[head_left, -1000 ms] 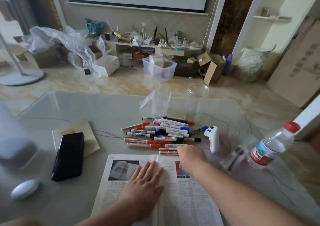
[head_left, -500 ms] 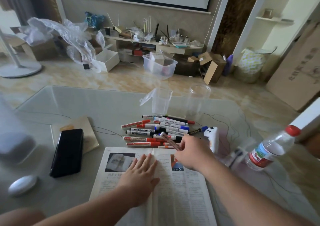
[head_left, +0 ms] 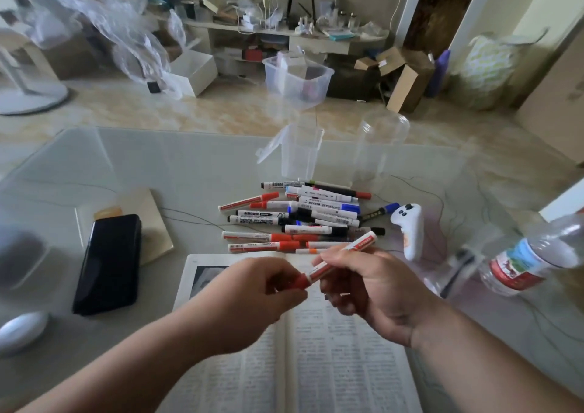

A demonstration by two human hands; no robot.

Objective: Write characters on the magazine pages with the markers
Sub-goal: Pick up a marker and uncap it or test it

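The right hand (head_left: 369,289) grips the white barrel of a marker (head_left: 343,254) above the open magazine (head_left: 331,365). The left hand (head_left: 252,289) pinches its red cap (head_left: 298,281), fingers curled round it. The marker tilts, cap end lower. The pile (head_left: 294,220) of other markers lies just beyond the magazine's far edge.

Matt printed paper magazine (head_left: 341,359) lower centre; smooth plastic markers (head_left: 319,206) mid-frame; glossy black phone (head_left: 109,264) at left; clear plastic bottle (head_left: 534,264) at right; smooth, pale tabletop (head_left: 189,166).
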